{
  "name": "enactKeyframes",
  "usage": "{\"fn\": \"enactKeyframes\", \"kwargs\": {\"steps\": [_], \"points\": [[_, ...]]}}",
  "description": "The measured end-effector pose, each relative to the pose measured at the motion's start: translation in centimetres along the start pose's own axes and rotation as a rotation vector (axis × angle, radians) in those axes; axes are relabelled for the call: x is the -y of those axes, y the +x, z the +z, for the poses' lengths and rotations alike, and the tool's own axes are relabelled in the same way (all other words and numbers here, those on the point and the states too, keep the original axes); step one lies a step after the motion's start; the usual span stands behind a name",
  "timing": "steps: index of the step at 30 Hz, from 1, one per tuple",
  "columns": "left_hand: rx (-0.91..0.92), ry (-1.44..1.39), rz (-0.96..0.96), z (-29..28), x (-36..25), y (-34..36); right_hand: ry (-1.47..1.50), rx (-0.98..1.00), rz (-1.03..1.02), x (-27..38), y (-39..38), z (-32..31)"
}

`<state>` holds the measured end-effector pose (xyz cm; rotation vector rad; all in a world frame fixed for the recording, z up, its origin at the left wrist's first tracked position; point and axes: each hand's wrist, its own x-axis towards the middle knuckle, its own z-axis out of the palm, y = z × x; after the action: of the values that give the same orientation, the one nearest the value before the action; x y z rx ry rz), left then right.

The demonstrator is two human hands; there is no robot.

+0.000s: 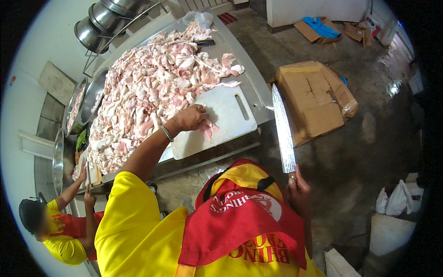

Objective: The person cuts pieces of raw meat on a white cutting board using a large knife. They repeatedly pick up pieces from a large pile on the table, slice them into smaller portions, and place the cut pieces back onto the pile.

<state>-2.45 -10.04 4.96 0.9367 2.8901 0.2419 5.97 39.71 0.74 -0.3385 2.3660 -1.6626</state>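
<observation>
A white cutting board with a handle slot lies at the near right of a steel table. A large heap of pale pink raw meat pieces covers much of the table. My left hand, wearing a wrist bracelet, is over the board, fingers closed on a small pink meat piece. My right hand grips a long, wide-bladed knife by its handle, held upright beside the table, to the right of the board. A dark-handled tool lies at the heap's far edge.
At lower left, a co-worker in yellow holds a blade at a board. Steel bowls line the table's left; pots sit on a rack behind. A cardboard box stands right of the table, flattened cartons farther back, white sacks at right.
</observation>
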Motion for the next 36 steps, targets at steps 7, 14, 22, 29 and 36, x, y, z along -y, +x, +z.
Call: {"fn": "enactKeyframes", "kwargs": {"steps": [7,14,22,29,36], "points": [[-0.185,-0.461,-0.459,-3.1,-0.8,-0.3,0.001,0.013,0.087,-0.5,0.0,-0.9],[-0.360,-0.813,-0.629,-8.6,-2.5,-1.0,0.191,0.100,0.177,1.3,3.0,-0.3],[-0.683,-1.050,-0.637,-11.9,-3.7,-3.6,0.213,0.285,0.262,6.6,9.0,4.0],[-0.556,-0.504,-0.596,-12.4,-3.1,-9.2,0.274,0.358,0.138,11.2,16.3,13.8],[-0.672,-0.522,-0.404,-9.7,-2.1,-14.8,0.269,0.247,0.099,9.7,20.2,22.9]]}}
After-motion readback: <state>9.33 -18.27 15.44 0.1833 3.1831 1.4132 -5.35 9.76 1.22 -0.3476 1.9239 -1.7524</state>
